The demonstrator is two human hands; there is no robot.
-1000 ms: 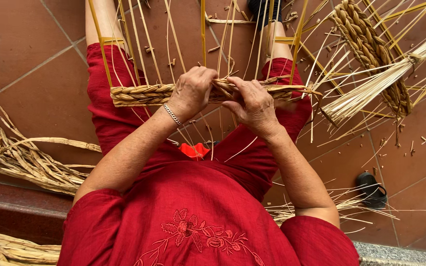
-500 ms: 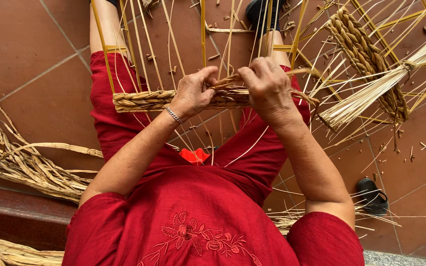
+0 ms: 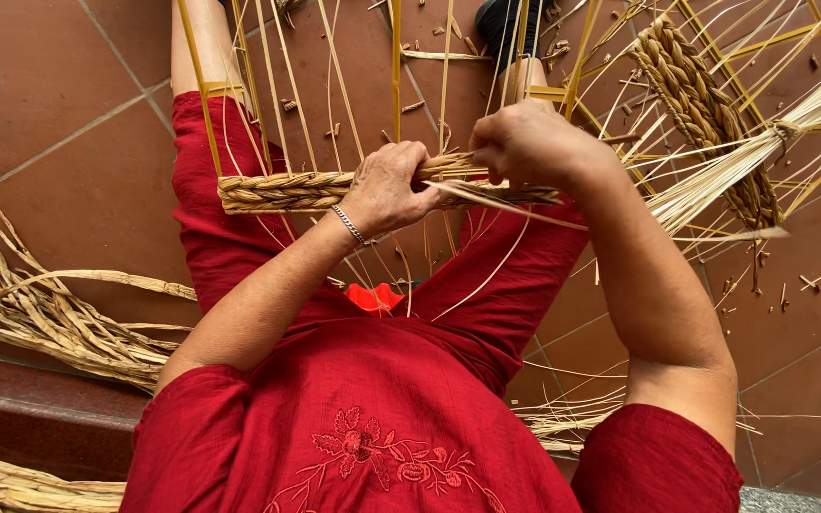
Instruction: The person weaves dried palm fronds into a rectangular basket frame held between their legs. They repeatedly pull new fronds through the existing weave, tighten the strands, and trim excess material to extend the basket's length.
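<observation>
Since half a second earlier, the right hand [image 3: 534,142] had lifted slightly off the woven band [image 3: 287,190] and drawn a flat straw strand [image 3: 505,201] out rightward. The left hand [image 3: 387,190] (a bracelet [image 3: 347,224] at its wrist) stayed clamped, fingers curled around the braided band lying across the lap. The right wrist was bent, fingers closed, pinching the strand. Beyond, the yellow frame rods [image 3: 396,66] rose upright; a bundled sheaf [image 3: 753,157] lay farther right.

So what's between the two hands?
In the head view, flat straw strands of the woven band bridge the gap between left hand and right hand.
</observation>
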